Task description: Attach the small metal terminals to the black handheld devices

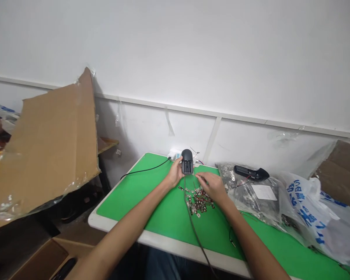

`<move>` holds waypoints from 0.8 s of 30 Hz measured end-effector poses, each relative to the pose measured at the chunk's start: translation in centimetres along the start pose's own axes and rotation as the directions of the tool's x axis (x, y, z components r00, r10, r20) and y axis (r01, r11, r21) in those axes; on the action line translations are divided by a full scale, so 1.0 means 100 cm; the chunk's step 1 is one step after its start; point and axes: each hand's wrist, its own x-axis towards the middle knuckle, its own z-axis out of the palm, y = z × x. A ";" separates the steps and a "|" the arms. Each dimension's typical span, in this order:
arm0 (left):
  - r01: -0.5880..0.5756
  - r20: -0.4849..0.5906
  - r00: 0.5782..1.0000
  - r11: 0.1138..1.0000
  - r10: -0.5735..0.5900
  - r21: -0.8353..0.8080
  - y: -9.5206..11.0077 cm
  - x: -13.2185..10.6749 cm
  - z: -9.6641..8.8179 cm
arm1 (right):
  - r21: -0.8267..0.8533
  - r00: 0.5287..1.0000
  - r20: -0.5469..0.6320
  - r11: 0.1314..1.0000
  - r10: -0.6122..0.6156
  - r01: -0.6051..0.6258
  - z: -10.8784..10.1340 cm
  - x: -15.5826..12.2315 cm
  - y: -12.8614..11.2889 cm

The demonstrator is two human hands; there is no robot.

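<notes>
Near the far edge of the green mat, my left hand (175,172) grips a black plastic housing (187,160) by its left side. The housing is upright, with a rounded top and an open slotted compartment, like a battery bay, facing me. Just right of its lower end, my right hand (212,184) is closed in a pinch; whatever is between the fingertips is too small to make out. Below the right hand lies a loose pile of small shiny metal contact pieces (200,202), some with reddish bits. A grey cable (192,225) runs from near the housing toward me.
A white power adapter (174,154) with a black cord (146,170) sits at the back. On the right, another black housing (251,173) lies on a clear bag (258,202) of parts, beside a printed white bag (317,217). Cardboard (52,144) stands left.
</notes>
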 end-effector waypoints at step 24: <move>-0.132 -0.212 0.968 0.991 0.134 0.025 -0.006 0.010 -0.005 | -0.130 0.983 0.141 0.982 -0.115 0.133 0.003 0.000 -0.006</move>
